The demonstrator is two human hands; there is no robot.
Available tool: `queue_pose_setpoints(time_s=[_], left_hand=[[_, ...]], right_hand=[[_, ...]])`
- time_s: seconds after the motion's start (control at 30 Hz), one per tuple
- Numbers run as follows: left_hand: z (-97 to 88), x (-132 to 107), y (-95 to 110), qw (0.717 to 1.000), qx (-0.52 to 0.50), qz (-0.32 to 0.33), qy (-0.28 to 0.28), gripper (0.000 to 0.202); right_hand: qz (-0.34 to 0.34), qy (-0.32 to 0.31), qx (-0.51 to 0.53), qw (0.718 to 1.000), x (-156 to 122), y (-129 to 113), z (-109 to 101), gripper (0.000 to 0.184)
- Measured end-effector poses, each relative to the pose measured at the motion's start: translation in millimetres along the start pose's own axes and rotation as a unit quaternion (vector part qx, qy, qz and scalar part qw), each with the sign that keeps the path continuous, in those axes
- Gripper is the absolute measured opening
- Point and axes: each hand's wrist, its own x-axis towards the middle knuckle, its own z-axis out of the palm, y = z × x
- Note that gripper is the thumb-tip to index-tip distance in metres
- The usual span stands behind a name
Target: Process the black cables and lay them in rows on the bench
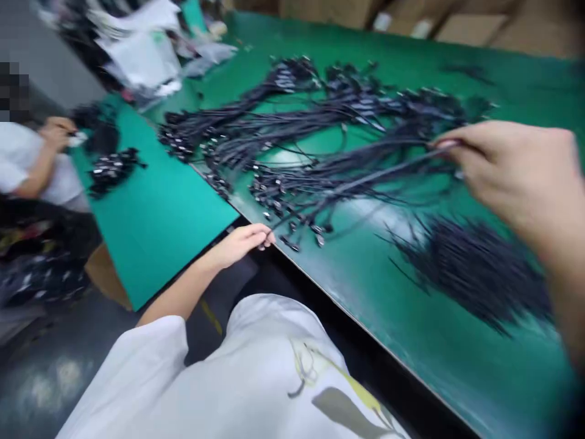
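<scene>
My left hand (249,241) is at the green table's front edge, its fingers closed round the near end of a black cable (365,178). Over the table to the right, my right hand (507,164) pinches the same cable near its other end, so it stretches between the two hands. Beneath and behind it lie several bundles of black cables (292,125), with small shiny connectors at their near ends. Below my right hand rests a dense pile of thin black strips (475,268), blurred, whose kind I cannot make out.
A lower green table (159,207) adjoins on the left and holds a heap of black cable ends (114,167). A person (41,155) sits there handling something small. White bags and papers (146,49) lie at the back left; cardboard boxes (475,29) line the far edge.
</scene>
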Motion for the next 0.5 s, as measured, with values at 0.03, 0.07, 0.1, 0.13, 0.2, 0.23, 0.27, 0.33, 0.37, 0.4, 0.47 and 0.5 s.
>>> queue_pose_setpoints(time_s=[0.03, 0.07, 0.1, 0.13, 0.2, 0.23, 0.27, 0.33, 0.37, 0.4, 0.47, 0.5], left_hand=[[-0.2, 5, 2, 0.999, -0.037, -0.011, -0.022, 0.027], [1.2, 10, 3, 0.996, -0.073, -0.019, -0.046, 0.028], [3.8, 15, 4, 0.992, -0.104, -0.024, -0.07, 0.032], [6.9, 20, 5, 0.987, -0.127, -0.023, -0.092, 0.036], [10.6, 24, 6, 0.983, -0.14, 0.0, -0.122, 0.043], [10.2, 24, 7, 0.982, -0.129, 0.022, -0.133, 0.045], [8.0, 23, 8, 0.983, -0.107, 0.048, -0.144, 0.047], [-0.4, 17, 13, 0.981, -0.044, 0.103, -0.159, 0.047], [-5.6, 12, 17, 0.979, -0.014, 0.131, -0.155, 0.047], [-10.8, 8, 22, 0.978, 0.006, 0.156, -0.135, 0.045], [-19.3, 0, 32, 0.979, -0.009, 0.201, -0.042, 0.045], [-22.0, -3, 38, 0.976, -0.042, 0.214, 0.007, 0.049]], right_hand=[[0.015, -0.016, 0.002, 1.0, -3, 1, -4, 0.033], [0.028, -0.029, 0.005, 0.999, -6, 2, -6, 0.031], [0.038, -0.037, 0.002, 0.999, -9, 4, -6, 0.029], [0.044, -0.044, -0.001, 0.998, -12, 5, -7, 0.027], [0.044, -0.046, 0.001, 0.998, -19, 4, -9, 0.026], [0.04, -0.03, 0.014, 0.999, -23, 0, -13, 0.027], [0.031, -0.003, 0.032, 0.999, -26, -6, -19, 0.028], [-0.012, 0.057, 0.075, 0.996, -29, -26, -37, 0.031], [-0.044, 0.082, 0.09, 0.992, -27, -36, -47, 0.032], [-0.077, 0.104, 0.095, 0.987, -22, -46, -57, 0.034], [-0.109, 0.144, 0.061, 0.982, -4, -55, -71, 0.04], [-0.097, 0.153, 0.022, 0.983, 7, -52, -74, 0.042]])
